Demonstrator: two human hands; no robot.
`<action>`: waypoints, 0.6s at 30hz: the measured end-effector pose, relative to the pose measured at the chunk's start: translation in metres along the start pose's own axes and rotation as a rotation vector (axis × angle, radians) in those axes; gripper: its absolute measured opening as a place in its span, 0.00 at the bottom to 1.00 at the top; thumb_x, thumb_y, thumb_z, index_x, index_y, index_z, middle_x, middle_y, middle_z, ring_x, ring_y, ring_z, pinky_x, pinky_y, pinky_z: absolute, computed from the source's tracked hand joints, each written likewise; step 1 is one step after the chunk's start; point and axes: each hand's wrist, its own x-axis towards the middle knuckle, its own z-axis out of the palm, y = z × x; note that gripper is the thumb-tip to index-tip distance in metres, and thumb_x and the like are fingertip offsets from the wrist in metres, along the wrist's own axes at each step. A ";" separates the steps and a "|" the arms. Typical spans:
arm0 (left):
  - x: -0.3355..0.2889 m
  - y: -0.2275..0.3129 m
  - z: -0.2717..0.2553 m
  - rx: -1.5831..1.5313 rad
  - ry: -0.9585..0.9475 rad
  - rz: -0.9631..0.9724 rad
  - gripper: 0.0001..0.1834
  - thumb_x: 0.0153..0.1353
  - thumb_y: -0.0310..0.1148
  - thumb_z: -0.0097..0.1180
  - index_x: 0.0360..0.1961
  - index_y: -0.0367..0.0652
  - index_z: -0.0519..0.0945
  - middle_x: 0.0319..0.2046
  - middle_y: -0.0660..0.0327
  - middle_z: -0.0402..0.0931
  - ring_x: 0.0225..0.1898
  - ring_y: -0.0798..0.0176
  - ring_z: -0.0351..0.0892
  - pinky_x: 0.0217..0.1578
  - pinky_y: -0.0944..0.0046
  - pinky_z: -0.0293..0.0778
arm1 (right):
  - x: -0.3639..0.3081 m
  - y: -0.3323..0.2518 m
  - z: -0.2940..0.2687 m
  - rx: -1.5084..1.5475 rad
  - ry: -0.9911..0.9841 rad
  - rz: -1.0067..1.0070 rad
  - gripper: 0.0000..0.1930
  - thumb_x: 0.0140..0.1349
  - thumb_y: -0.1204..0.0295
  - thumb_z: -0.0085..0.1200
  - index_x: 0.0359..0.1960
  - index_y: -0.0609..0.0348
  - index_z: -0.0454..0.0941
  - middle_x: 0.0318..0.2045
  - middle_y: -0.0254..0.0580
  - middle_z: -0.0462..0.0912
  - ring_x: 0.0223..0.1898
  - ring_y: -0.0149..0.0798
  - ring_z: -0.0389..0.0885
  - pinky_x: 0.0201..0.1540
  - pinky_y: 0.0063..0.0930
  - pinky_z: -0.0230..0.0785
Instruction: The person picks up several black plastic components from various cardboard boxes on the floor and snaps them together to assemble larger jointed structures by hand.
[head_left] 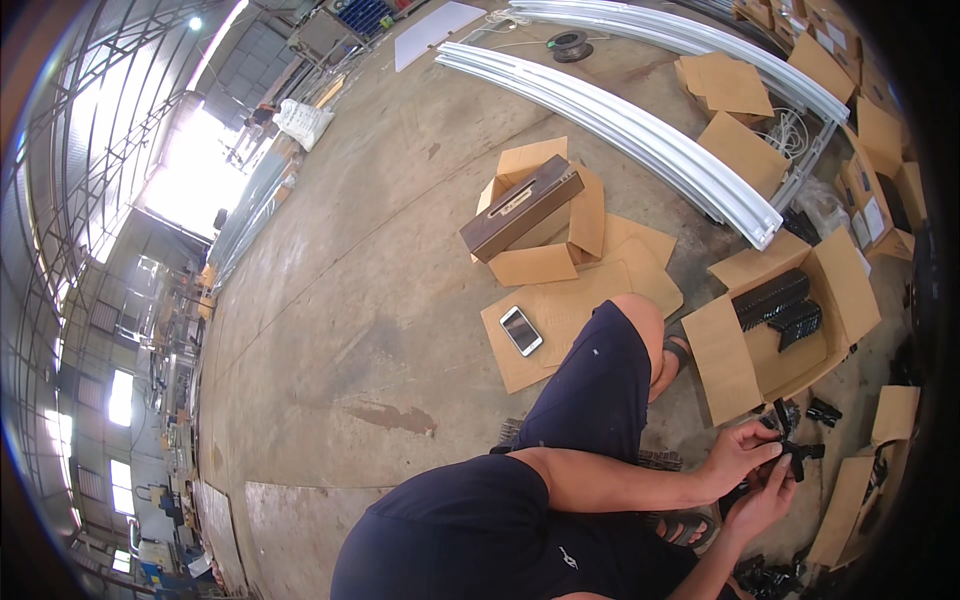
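Observation:
At the right, low in the head view, my two hands are close together over a small black part [795, 458] with several arms sticking out. It looks like plastic, but I cannot make out its exact kind. My left hand [738, 460] pinches it from the upper left with thumb and fingers. From below, my right hand [763, 503] grips the same part with its fingertips. Loose black pieces [824, 411] lie on the floor just beyond the hands. Beside them an open cardboard box [722, 365] holds stacked black ribbed parts [772, 300].
A phone [521, 331] rests on flattened cardboard [590, 297] beyond my knee. Behind it, a long brown box [522, 208] lies across an open carton [520, 268]. Long white metal profiles [620, 125] stretch over the floor. Another carton [840, 510] stands right of my hands.

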 end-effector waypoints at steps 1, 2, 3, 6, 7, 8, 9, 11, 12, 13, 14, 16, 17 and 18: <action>-0.001 0.001 0.000 -0.004 -0.003 0.003 0.12 0.67 0.28 0.61 0.49 0.36 0.79 0.33 0.63 0.84 0.28 0.75 0.80 0.21 0.72 0.75 | -0.001 -0.002 0.001 -0.001 -0.017 0.003 0.10 0.72 0.67 0.56 0.45 0.60 0.76 0.35 0.33 0.81 0.34 0.25 0.78 0.36 0.22 0.74; -0.002 0.002 0.000 -0.008 0.001 -0.014 0.12 0.67 0.28 0.61 0.49 0.36 0.79 0.34 0.63 0.84 0.28 0.75 0.80 0.21 0.72 0.75 | -0.004 -0.003 0.004 0.000 0.000 -0.010 0.10 0.72 0.66 0.56 0.45 0.60 0.76 0.35 0.33 0.81 0.34 0.24 0.78 0.35 0.22 0.74; -0.005 0.002 0.000 -0.013 0.003 -0.033 0.12 0.67 0.28 0.61 0.49 0.36 0.79 0.34 0.62 0.84 0.28 0.75 0.80 0.22 0.73 0.75 | -0.010 -0.004 0.007 0.000 0.019 -0.025 0.10 0.72 0.66 0.56 0.45 0.60 0.76 0.35 0.33 0.81 0.34 0.24 0.78 0.35 0.22 0.74; -0.005 0.002 0.001 -0.017 0.008 -0.038 0.12 0.67 0.29 0.62 0.49 0.35 0.79 0.35 0.62 0.84 0.30 0.73 0.80 0.25 0.71 0.77 | -0.008 -0.004 0.001 -0.024 0.028 -0.023 0.10 0.72 0.66 0.56 0.45 0.60 0.76 0.35 0.33 0.81 0.33 0.24 0.77 0.35 0.22 0.74; -0.004 -0.002 0.004 -0.020 -0.003 -0.041 0.12 0.66 0.29 0.62 0.48 0.35 0.79 0.35 0.61 0.84 0.30 0.73 0.81 0.27 0.70 0.77 | -0.006 -0.005 -0.006 -0.039 0.036 -0.023 0.10 0.72 0.66 0.56 0.45 0.60 0.76 0.34 0.33 0.81 0.33 0.24 0.77 0.35 0.22 0.74; -0.004 0.001 0.007 -0.066 -0.007 -0.085 0.12 0.66 0.29 0.62 0.48 0.36 0.79 0.35 0.61 0.83 0.32 0.71 0.81 0.29 0.69 0.78 | -0.004 -0.005 -0.007 -0.026 0.087 -0.021 0.10 0.72 0.66 0.55 0.45 0.61 0.76 0.33 0.32 0.80 0.32 0.24 0.76 0.34 0.21 0.72; -0.002 0.007 0.003 -0.113 -0.018 -0.139 0.11 0.66 0.29 0.62 0.47 0.36 0.79 0.36 0.61 0.83 0.34 0.70 0.82 0.32 0.68 0.78 | 0.002 0.000 -0.013 0.017 -0.018 -0.052 0.10 0.73 0.66 0.54 0.45 0.61 0.76 0.34 0.33 0.81 0.33 0.25 0.78 0.34 0.21 0.72; 0.000 0.026 0.005 -0.206 -0.033 -0.237 0.10 0.67 0.29 0.61 0.46 0.37 0.80 0.38 0.60 0.83 0.38 0.66 0.83 0.38 0.65 0.79 | 0.006 -0.003 -0.022 0.009 -0.125 -0.099 0.12 0.72 0.67 0.54 0.48 0.64 0.75 0.38 0.36 0.81 0.38 0.30 0.79 0.40 0.24 0.72; 0.004 0.034 0.007 -0.252 -0.037 -0.275 0.09 0.67 0.29 0.60 0.45 0.38 0.80 0.39 0.59 0.83 0.40 0.63 0.83 0.41 0.63 0.79 | 0.008 -0.011 -0.019 -0.037 -0.131 -0.114 0.14 0.70 0.68 0.55 0.50 0.65 0.74 0.41 0.39 0.80 0.41 0.32 0.79 0.46 0.27 0.72; -0.002 0.045 0.009 -0.276 -0.077 -0.323 0.10 0.68 0.29 0.60 0.48 0.38 0.79 0.40 0.58 0.83 0.41 0.63 0.84 0.43 0.64 0.80 | 0.009 -0.015 -0.025 -0.103 -0.211 -0.184 0.17 0.67 0.67 0.56 0.51 0.66 0.74 0.44 0.42 0.79 0.47 0.36 0.77 0.53 0.31 0.69; -0.002 0.056 0.012 -0.297 -0.136 -0.379 0.12 0.68 0.29 0.59 0.51 0.38 0.78 0.41 0.56 0.83 0.42 0.62 0.84 0.44 0.64 0.81 | 0.010 -0.030 -0.025 -0.131 -0.259 -0.256 0.20 0.63 0.66 0.56 0.52 0.67 0.75 0.48 0.45 0.77 0.51 0.38 0.74 0.58 0.34 0.65; -0.010 0.073 0.020 -0.298 -0.178 -0.484 0.13 0.70 0.31 0.57 0.51 0.37 0.78 0.41 0.56 0.83 0.42 0.61 0.85 0.43 0.64 0.82 | 0.010 -0.065 -0.016 -0.168 -0.337 -0.391 0.25 0.56 0.64 0.57 0.53 0.67 0.76 0.56 0.51 0.73 0.60 0.44 0.70 0.66 0.39 0.58; -0.011 0.071 0.014 -0.327 -0.235 -0.584 0.13 0.70 0.32 0.57 0.51 0.37 0.78 0.41 0.56 0.83 0.42 0.61 0.84 0.42 0.64 0.82 | 0.010 -0.078 -0.013 -0.199 -0.342 -0.435 0.26 0.55 0.63 0.58 0.53 0.66 0.77 0.58 0.51 0.73 0.61 0.44 0.69 0.66 0.39 0.58; -0.011 0.071 0.010 -0.341 -0.283 -0.662 0.13 0.71 0.33 0.56 0.52 0.37 0.78 0.42 0.56 0.83 0.43 0.62 0.84 0.41 0.64 0.83 | 0.012 -0.087 -0.011 -0.206 -0.366 -0.477 0.27 0.53 0.62 0.58 0.53 0.65 0.77 0.60 0.52 0.72 0.62 0.45 0.69 0.66 0.39 0.58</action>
